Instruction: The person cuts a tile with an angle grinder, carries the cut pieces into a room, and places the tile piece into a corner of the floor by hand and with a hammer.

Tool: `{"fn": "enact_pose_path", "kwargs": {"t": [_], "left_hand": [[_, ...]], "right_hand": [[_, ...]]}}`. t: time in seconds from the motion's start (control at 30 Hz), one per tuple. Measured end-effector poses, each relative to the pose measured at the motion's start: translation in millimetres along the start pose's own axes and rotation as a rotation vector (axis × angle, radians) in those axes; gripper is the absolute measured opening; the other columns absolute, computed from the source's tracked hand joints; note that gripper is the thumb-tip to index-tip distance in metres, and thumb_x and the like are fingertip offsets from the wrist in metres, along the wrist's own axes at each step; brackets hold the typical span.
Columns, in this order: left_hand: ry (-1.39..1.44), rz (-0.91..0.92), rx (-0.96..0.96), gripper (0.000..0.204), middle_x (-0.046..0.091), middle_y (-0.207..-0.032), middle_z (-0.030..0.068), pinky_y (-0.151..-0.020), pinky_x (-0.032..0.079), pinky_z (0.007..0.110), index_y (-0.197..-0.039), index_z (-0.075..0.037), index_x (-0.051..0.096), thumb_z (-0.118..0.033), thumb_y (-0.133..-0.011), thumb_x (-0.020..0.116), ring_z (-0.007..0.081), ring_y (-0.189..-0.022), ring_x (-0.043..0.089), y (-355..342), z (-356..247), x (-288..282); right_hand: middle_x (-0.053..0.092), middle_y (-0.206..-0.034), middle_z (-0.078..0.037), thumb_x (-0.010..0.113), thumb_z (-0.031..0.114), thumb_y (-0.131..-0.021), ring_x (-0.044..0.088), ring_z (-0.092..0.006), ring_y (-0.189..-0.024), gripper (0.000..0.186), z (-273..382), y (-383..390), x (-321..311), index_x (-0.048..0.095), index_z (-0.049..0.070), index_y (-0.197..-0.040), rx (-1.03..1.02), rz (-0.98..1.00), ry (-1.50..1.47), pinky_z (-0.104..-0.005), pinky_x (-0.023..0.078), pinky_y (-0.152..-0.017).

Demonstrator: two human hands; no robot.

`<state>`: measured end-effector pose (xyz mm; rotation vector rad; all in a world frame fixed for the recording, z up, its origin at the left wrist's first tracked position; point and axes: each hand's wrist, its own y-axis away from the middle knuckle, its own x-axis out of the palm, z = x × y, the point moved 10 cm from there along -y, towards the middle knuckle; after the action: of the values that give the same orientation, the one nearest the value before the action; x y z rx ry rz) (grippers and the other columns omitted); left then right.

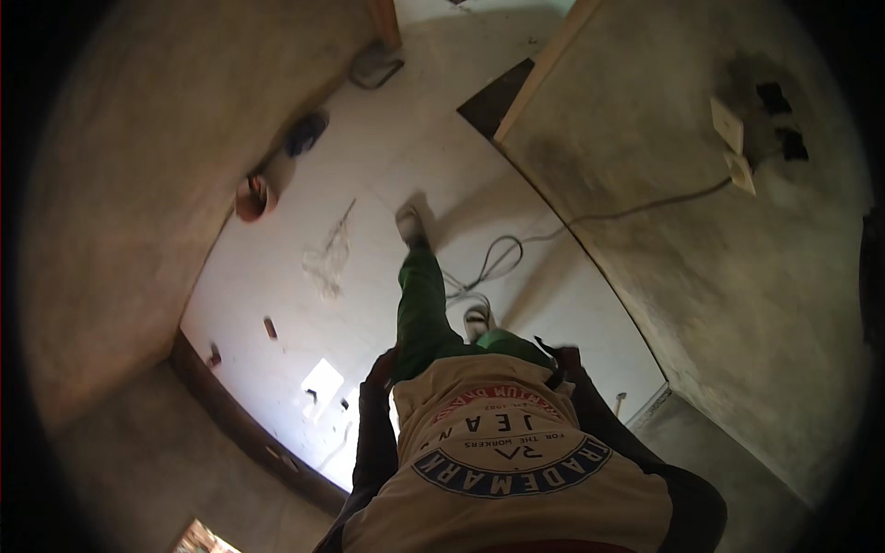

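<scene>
Both hands hang unseen beside the shirt [516, 461]; one bucket [253, 196], contents unclear.

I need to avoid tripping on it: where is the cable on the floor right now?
In the head view, the cable lies looped on the pale floor just right of the person's forward foot, then trails right along the grey wall to its sockets.

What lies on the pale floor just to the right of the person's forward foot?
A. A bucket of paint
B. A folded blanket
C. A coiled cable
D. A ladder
C: a thin cable lies looped on the pale floor beside the forward foot and runs on toward the socket plates on the right wall.
</scene>
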<state>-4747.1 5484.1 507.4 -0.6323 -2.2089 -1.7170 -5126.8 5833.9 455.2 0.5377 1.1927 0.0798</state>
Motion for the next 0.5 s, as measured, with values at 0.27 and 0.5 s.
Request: {"fn": "enact_pose_path", "kwargs": {"t": [0.27, 0.5], "left_hand": [[-0.792, -0.106, 0.094, 0.046, 0.064, -0.129, 0.0149, -0.087, 0.059, 0.050, -0.139, -0.007, 0.055, -0.028, -0.099, 0.062, 0.0337, -0.117, 0.064, -133, -341, 60], [-0.839, 0.011, 0.574, 0.044, 0.070, -0.115, 0.0179, -0.088, 0.059, 0.038, -0.127, 0.004, 0.060, -0.033, -0.104, 0.058, 0.0270, -0.108, 0.070, -226, -556, 268]], "right_hand": [[0.069, -0.072, -0.011, 0.068, 0.025, -0.087, 0.069, -0.0293, -0.067, 0.017, 23, -118, -68, 0.073, 0.010, -0.083, 0.683, 0.062, -0.644, -0.0412, 0.051, -0.056], [0.072, -0.079, -0.015, 0.066, 0.018, -0.087, 0.072, -0.0336, -0.079, 0.014, -57, -243, -226, 0.073, 0.006, -0.088, 0.751, -0.290, -0.753, -0.0405, 0.055, -0.066]]}}
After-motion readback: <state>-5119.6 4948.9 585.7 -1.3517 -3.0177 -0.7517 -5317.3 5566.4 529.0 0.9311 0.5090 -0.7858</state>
